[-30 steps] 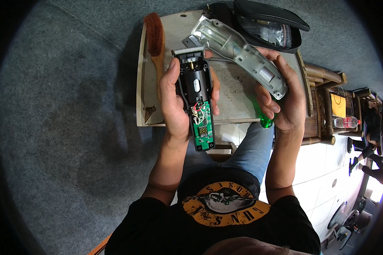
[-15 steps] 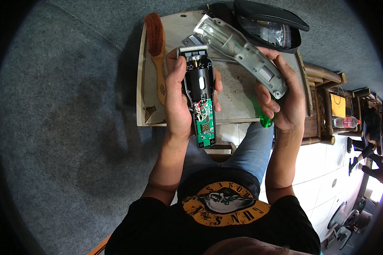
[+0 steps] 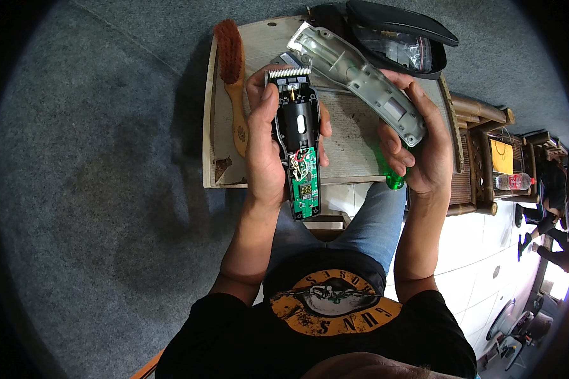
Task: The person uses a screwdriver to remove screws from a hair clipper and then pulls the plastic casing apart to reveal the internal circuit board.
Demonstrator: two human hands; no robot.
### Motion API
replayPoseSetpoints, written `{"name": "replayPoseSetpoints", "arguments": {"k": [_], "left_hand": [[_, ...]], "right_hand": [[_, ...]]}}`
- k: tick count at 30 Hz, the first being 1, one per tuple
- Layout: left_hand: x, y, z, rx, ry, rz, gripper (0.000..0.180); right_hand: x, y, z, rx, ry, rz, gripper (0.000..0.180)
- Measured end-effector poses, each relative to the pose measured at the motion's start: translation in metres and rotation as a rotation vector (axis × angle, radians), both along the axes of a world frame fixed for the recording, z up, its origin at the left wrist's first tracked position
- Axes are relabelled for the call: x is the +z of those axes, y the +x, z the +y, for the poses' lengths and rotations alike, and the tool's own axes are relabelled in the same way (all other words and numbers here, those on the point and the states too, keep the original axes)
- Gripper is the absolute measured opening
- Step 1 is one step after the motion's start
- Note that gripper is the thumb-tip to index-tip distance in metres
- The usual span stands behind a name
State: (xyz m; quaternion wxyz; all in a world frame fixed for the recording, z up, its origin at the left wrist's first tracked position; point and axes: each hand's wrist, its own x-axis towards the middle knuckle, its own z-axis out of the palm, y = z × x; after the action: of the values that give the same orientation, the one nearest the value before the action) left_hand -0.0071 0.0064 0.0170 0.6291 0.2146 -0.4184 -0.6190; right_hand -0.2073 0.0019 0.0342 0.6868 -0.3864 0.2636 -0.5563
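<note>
My left hand point(image 3: 265, 148) is wrapped round an opened hair clipper point(image 3: 299, 126). Its metal blade points away from me, and a black motor housing, thin wires and a green circuit board lie exposed. In my right hand point(image 3: 431, 142) is the clipper's translucent grey housing cover point(image 3: 360, 79), hollow side up, tilted with its far end toward the left. The two parts are apart. Under the right fingers a shiny green translucent object point(image 3: 395, 181) sticks out toward me; the rest of it is hidden, so its kind does not show.
A small wooden table point(image 3: 354, 161) stands beneath my hands. On its left lies a wooden-handled brush point(image 3: 230, 57) with reddish bristles. An opened black case point(image 3: 439, 60) holding plastic bags is at the far right. Bamboo furniture point(image 3: 480, 110) bearing a bottle point(image 3: 514, 182) stands to the right.
The clipper in my left hand has shifted very slightly. My right hand and the housing cover look nearly still.
</note>
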Motion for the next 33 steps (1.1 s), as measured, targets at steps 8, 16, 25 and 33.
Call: {"name": "replayPoseSetpoints", "arguments": {"k": [8,16,25,33], "left_hand": [[-0.0046,0.0013,0.0004,-0.015,0.017,-0.007,0.038],[-0.0015,0.0008,0.0007,-0.055,0.042,0.002,0.059],[0.0000,0.0023,0.0028,-0.093,0.106,0.062,0.059],[0.0035,-0.0007,0.0047,-0.068,0.177,0.019,0.053]], "right_hand": [[0.0011,0.0003,0.0012,-0.004,-0.005,-0.011,0.050],[0.0003,-0.0001,0.0007,-0.007,-0.011,-0.021,0.050],[0.0005,0.0008,0.0016,-0.007,-0.015,-0.028,0.050],[0.0023,-0.0027,0.0022,0.019,0.040,-0.012,0.047]]}}
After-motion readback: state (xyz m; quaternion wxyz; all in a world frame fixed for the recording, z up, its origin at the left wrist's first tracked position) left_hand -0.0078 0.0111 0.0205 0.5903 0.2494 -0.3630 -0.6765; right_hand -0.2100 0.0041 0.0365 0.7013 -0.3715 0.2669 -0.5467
